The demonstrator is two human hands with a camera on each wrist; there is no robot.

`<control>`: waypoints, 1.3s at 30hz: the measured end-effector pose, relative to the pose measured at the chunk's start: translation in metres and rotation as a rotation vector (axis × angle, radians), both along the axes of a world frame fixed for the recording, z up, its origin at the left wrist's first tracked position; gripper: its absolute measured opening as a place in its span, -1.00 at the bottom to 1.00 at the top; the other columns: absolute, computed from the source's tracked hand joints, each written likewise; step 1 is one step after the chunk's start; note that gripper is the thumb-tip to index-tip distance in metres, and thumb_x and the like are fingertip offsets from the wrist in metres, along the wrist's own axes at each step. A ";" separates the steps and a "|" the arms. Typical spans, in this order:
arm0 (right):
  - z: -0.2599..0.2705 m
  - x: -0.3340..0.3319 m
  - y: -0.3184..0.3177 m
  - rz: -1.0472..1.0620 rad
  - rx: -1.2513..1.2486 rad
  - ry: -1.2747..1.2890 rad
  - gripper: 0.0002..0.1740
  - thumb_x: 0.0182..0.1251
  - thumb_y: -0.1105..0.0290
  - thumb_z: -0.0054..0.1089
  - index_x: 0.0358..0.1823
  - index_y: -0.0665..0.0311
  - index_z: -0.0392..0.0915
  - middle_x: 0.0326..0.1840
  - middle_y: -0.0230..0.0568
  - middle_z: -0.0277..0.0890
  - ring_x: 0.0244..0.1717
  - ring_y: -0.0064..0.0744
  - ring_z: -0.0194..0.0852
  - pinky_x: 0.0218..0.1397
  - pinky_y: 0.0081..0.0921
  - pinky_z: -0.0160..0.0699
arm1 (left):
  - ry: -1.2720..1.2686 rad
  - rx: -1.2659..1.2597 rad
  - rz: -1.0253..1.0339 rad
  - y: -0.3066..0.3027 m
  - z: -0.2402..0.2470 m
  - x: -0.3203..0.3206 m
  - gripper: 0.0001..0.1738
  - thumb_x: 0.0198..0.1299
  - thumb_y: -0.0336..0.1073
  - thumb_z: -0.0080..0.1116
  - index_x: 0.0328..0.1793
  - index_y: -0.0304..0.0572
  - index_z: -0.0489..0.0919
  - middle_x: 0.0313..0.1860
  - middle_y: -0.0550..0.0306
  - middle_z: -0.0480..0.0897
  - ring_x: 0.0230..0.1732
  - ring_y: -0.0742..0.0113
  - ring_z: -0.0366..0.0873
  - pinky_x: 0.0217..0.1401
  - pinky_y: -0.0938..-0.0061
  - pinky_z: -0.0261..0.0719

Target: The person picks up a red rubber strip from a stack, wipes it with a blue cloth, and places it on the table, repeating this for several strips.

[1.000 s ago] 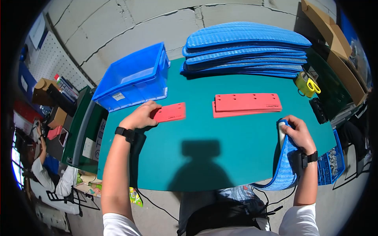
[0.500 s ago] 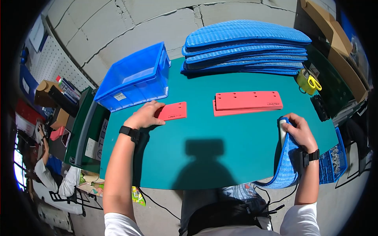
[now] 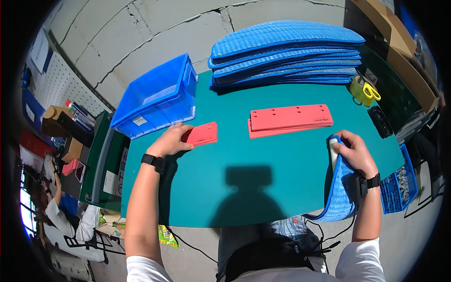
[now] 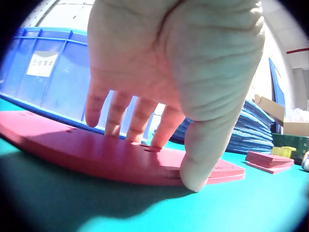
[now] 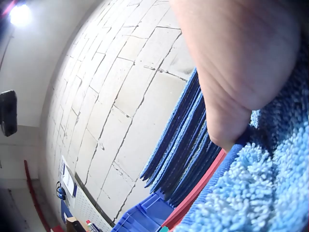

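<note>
My left hand [image 3: 173, 141] grips red rubber strips [image 3: 205, 134] on the green tabletop, thumb [image 4: 195, 164] at the near edge and fingertips at the far side. Holes and dark lettering mark their right end; the hand covers the rest in the head view. At the table's right front, my right hand [image 3: 355, 151] pinches the upper end of a blue mop pad [image 3: 339, 201], whose pale backing shows by the thumb. The pad hangs down over the table edge, its fluffy pile [image 5: 260, 188] filling the corner of the right wrist view. Between the hands lie more red strips [image 3: 289, 118], stacked slightly askew.
Behind the strips stands a tall stack of blue mop pads [image 3: 286, 54]. A blue bin [image 3: 157, 105] sits at the back left. Yellow-handled scissors [image 3: 371, 92] and a black object [image 3: 379, 121] lie at the right edge. A blue basket [image 3: 399, 188] is below the table's right side.
The head view has shifted slightly. The left hand keeps its place on the red strips, and the right hand still holds the pad's end, with little movement in either.
</note>
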State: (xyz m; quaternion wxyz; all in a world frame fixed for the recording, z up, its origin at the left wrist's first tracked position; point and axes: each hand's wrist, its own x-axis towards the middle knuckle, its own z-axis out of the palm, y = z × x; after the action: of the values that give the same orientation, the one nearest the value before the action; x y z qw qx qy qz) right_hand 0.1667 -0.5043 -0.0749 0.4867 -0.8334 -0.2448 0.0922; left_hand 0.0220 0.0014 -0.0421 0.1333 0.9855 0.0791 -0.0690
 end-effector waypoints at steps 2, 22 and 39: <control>-0.002 0.001 -0.001 0.004 0.005 -0.006 -0.74 0.32 0.34 0.24 -0.08 0.38 0.60 -0.33 -0.38 0.56 -0.31 -0.63 0.45 -0.19 -0.62 0.48 | 0.011 -0.006 0.004 -0.002 0.002 0.000 -0.24 -0.05 -0.20 0.47 0.35 -0.21 0.51 0.16 -0.14 0.53 0.29 -0.12 0.44 0.35 0.15 0.45; -0.002 0.001 0.000 0.012 0.015 -0.002 -0.72 0.31 0.31 0.25 -0.12 0.40 0.59 -0.37 -0.36 0.54 -0.34 -0.61 0.42 -0.22 -0.58 0.46 | -0.180 0.073 -0.245 -0.075 0.007 0.033 -0.04 0.04 -0.03 0.48 0.48 -0.37 0.30 0.46 -0.30 0.33 0.49 -0.21 0.24 0.53 0.14 0.26; -0.006 0.005 -0.004 0.029 0.019 -0.019 -0.72 0.31 0.29 0.27 -0.12 0.38 0.61 -0.38 -0.37 0.54 -0.35 -0.62 0.43 -0.24 -0.58 0.46 | -0.368 -0.322 -0.324 -0.163 0.014 0.065 -0.35 0.02 -0.23 0.41 0.26 -0.33 0.51 0.01 -0.03 0.46 0.07 0.06 0.46 0.22 0.28 0.49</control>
State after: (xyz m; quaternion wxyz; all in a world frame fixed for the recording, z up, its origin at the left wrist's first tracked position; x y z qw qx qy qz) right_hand 0.1713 -0.5082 -0.0806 0.4910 -0.8259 -0.2625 0.0888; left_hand 0.0869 -0.1613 -0.0278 0.2872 0.9475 -0.1165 0.0790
